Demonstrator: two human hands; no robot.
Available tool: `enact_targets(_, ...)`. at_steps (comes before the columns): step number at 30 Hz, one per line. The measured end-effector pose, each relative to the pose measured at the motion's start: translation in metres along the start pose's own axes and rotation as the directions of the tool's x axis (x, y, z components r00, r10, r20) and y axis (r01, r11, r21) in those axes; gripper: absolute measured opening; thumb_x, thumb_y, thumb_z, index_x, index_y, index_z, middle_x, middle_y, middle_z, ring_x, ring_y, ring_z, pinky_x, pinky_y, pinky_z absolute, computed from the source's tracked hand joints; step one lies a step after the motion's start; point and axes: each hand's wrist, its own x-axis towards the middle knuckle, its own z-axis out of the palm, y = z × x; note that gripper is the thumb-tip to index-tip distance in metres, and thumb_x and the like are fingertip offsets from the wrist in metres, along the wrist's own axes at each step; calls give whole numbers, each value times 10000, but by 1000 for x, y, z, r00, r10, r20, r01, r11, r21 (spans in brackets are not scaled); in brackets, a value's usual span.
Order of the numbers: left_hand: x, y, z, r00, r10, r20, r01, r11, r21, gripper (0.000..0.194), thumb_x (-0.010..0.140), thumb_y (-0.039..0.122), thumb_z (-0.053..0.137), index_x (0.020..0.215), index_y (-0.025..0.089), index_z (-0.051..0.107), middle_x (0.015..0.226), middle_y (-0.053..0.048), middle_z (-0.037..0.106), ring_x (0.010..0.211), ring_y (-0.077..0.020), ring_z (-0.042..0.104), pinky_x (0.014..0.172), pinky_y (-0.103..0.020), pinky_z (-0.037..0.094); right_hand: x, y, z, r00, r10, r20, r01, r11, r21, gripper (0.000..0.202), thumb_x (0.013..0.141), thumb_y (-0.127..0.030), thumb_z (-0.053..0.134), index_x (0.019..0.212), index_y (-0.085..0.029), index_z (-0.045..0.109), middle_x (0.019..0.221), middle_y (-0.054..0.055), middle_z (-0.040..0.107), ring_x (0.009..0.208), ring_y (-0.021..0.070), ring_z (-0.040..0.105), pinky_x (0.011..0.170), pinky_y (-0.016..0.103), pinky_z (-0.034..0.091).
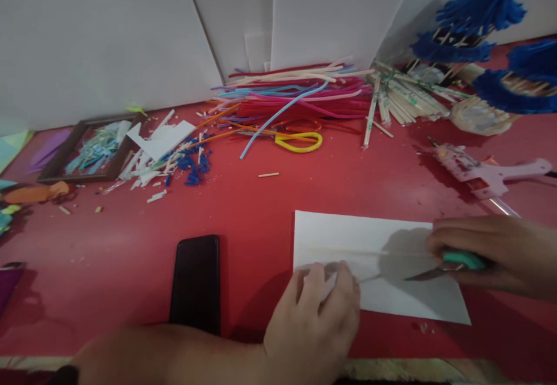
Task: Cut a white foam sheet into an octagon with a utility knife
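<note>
A white sheet of paper (409,301) lies on the red table in front of me. My left hand (315,315) rests on its left part with bent fingers; a small white bit shows between them, but what they hold is hidden. In my right hand (491,251), at the sheet's right end, is a pair of green-handled scissors (465,259). Their dark blades point left above the paper, and the right hand's shadow falls there. A faint pale strip (369,252) runs lengthwise across the sheet, too blurred to name.
A black phone (195,280) lies left of the paper. Behind are colourful pipe cleaners (300,97), yellow-handled scissors (300,142), wrapped sticks (404,97) and blue fringed models (478,13). A pink glue gun (483,173) lies right; a brown frame (56,158) and scraps (191,164) lie left.
</note>
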Motion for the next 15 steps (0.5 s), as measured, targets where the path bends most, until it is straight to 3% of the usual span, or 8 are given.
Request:
enact_targets(4, 3, -4, -1, 1000, 9, 16, -9, 1000, 13, 286, 985, 151, 554, 1178, 215, 754, 1383, 4, 675, 1104, -262, 640, 884, -385, 572, -2, 14, -5, 976, 78, -204, -83, 996, -15, 215, 988, -411, 491, 845, -324, 627, 792, 18, 708, 674, 221, 678, 669, 354, 516)
enact_targets(8, 8, -10, -3, 1000, -4, 16, 4, 1000, 5, 245, 967, 130, 565, 1121, 171, 751, 1225, -54, 749, 1019, -275, 684, 807, -403, 608, 5, 15, -5, 981, 111, -157, -120, 992, -45, 180, 946, -385, 521, 823, -307, 625, 786, 29, 720, 678, 230, 699, 630, 350, 509)
enact_targets(12, 10, -20, -7, 995, -65, 73, 63, 998, 31, 184, 922, 115, 641, 1044, 216, 736, 1258, -88, 733, 1015, -308, 711, 727, -413, 630, 7, 12, 7, 975, 124, -185, -137, 989, -57, 235, 922, -381, 480, 744, -286, 600, 691, 33, 684, 608, 226, 672, 578, 343, 484)
enact_targets(15, 8, -32, -10, 976, -124, 178, 108, 989, 97, 236, 909, 110, 674, 1089, 252, 727, 1307, -120, 701, 1073, -374, 718, 696, -440, 641, 3, 5, 20, 973, 137, -184, -159, 982, -107, 252, 908, -420, 500, 718, -287, 600, 678, 18, 679, 589, 201, 661, 566, 317, 487)
